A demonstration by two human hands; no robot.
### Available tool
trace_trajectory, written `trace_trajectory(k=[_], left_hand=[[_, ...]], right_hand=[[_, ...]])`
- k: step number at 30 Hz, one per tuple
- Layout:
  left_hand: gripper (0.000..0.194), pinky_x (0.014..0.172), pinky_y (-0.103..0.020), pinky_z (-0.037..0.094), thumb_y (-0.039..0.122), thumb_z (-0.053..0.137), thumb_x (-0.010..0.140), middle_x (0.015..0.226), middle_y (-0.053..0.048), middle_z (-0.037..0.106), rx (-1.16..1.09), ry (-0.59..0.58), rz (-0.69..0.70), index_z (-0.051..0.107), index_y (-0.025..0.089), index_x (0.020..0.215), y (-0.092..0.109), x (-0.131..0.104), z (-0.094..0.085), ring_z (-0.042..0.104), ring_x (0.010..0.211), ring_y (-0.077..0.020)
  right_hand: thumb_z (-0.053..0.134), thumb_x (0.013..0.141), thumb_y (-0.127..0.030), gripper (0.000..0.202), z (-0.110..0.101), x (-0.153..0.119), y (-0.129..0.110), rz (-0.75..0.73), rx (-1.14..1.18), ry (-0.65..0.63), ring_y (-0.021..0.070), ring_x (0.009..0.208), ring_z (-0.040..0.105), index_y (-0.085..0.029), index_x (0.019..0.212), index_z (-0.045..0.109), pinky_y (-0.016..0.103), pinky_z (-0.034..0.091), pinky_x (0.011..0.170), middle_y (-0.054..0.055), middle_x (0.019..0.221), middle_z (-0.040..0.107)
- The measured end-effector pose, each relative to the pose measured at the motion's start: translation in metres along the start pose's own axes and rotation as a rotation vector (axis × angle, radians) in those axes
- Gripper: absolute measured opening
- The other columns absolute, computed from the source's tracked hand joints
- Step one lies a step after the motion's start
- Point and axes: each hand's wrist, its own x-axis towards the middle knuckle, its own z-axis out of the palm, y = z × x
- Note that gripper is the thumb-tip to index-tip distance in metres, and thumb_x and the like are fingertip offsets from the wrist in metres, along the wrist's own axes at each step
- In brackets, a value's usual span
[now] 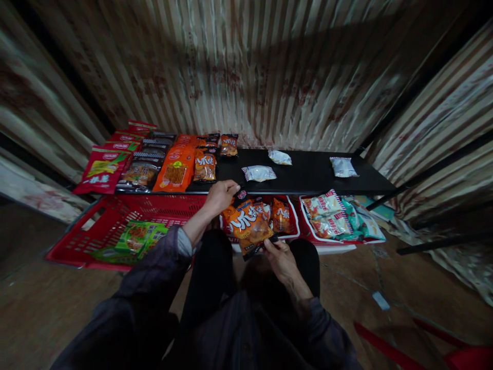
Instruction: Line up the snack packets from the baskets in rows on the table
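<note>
An orange and black snack bag [249, 224] is held tilted between my two hands, in front of the shelf's edge. My left hand [222, 197] pinches its black upper end, beside the shelf. At its lower end, the fingers of my right hand [280, 259] are closed on the black edge. Behind it is a basket [297, 226] with similar orange snack bags [281, 215], partly hidden by the held one. On the black shelf [300, 177], more orange and black bags [205, 165] stand left of my left hand.
Left on the shelf are red bags [106, 167], dark packets [139, 172] and orange packets [175, 169]. White packets [259, 173] lie further right. Below are a red basket [69, 246] with green packets [134, 239] and a basket with white packets [325, 213]. Dark posts [414, 177] flank the shelf.
</note>
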Motion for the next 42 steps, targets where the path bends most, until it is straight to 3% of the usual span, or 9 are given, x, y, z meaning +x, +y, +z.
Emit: trace_trajectory(k=[6,9,15,20,25,29,32,36,42], left_hand=[[0.021,0.056,-0.026,0.032,0.036,0.059,0.076,0.057,0.002,0.057,0.03,0.147,-0.067,0.065,0.019,0.066,-0.015,0.011,0.005,0.048,0.056,-0.0142],[0.021,0.057,-0.025,0.035,0.037,0.06,0.075,0.058,0.001,0.06,0.02,0.131,-0.082,0.066,0.019,0.066,-0.015,0.013,0.005,0.052,0.057,-0.0149],[0.018,0.058,-0.025,0.037,0.033,0.06,0.074,0.063,-0.001,0.065,0.002,0.036,-0.038,0.068,0.018,0.066,-0.008,0.012,0.005,0.055,0.061,-0.0148],[0.013,0.06,-0.025,0.038,0.029,0.063,0.072,0.064,0.0,0.066,-0.035,0.068,-0.048,0.069,0.019,0.067,-0.01,0.006,0.004,0.056,0.063,-0.0155],[0.008,0.067,-0.027,0.04,0.024,0.066,0.07,0.069,-0.001,0.065,0.03,0.208,-0.003,0.069,0.021,0.064,-0.011,0.002,0.006,0.056,0.067,-0.016],[0.008,0.063,-0.026,0.04,0.022,0.068,0.069,0.062,0.001,0.059,-0.133,0.3,-0.072,0.066,0.02,0.062,-0.006,-0.005,0.011,0.052,0.061,-0.0142],[0.008,0.055,-0.024,0.04,0.026,0.069,0.07,0.057,0.002,0.058,-0.456,0.234,-0.243,0.066,0.018,0.069,0.001,-0.013,0.014,0.051,0.054,-0.0123],[0.021,0.062,-0.024,0.047,0.032,0.076,0.065,0.066,-0.001,0.063,-0.814,0.163,-0.316,0.066,0.016,0.075,0.008,-0.023,0.014,0.058,0.063,-0.0123],[0.036,0.068,-0.025,0.046,0.03,0.088,0.052,0.071,0.001,0.064,-0.861,0.183,-0.427,0.065,0.017,0.076,0.012,-0.03,0.021,0.058,0.067,-0.0104]], right_hand=[[0.089,0.05,-0.039,0.033,0.008,0.006,-0.007,-0.096,-0.045,0.015,0.0109,0.06,0.059,-0.018,0.069,0.072,0.025,0.05,0.059,-0.001,0.07,0.069],[0.09,0.049,-0.038,0.037,0.01,0.006,-0.011,-0.087,-0.043,0.019,0.0105,0.061,0.058,-0.018,0.075,0.072,0.025,0.049,0.059,-0.001,0.073,0.07],[0.092,0.042,-0.038,0.038,0.01,0.003,-0.008,-0.067,0.055,0.113,0.0097,0.06,0.055,-0.017,0.054,0.063,0.023,0.049,0.059,-0.003,0.062,0.061],[0.089,0.047,-0.046,0.038,0.009,0.004,-0.007,-0.153,-0.077,0.128,0.01,0.058,0.051,-0.018,0.055,0.064,0.025,0.045,0.059,-0.004,0.058,0.057],[0.075,0.071,-0.045,0.031,0.006,0.004,-0.013,-0.508,-0.432,0.058,0.0143,0.07,0.055,-0.018,0.056,0.068,0.028,0.045,0.066,0.001,0.07,0.059],[0.061,0.085,-0.026,0.017,0.005,-0.002,-0.018,-0.849,-0.72,-0.02,0.0153,0.076,0.057,-0.023,0.093,0.077,0.027,0.047,0.067,0.003,0.08,0.06],[0.051,0.087,-0.01,0.039,0.006,-0.006,-0.018,-1.056,-0.887,-0.058,0.0143,0.078,0.057,-0.028,0.115,0.07,0.026,0.048,0.066,0.003,0.086,0.058],[0.042,0.085,-0.001,0.057,0.005,-0.008,-0.013,-1.278,-1.082,-0.059,0.0142,0.077,0.056,-0.033,0.128,0.061,0.026,0.05,0.067,0.003,0.086,0.057],[0.044,0.086,0.0,0.059,0.007,-0.012,-0.002,-1.392,-1.265,-0.074,0.0154,0.079,0.055,-0.034,0.134,0.055,0.028,0.05,0.069,0.004,0.086,0.058]])
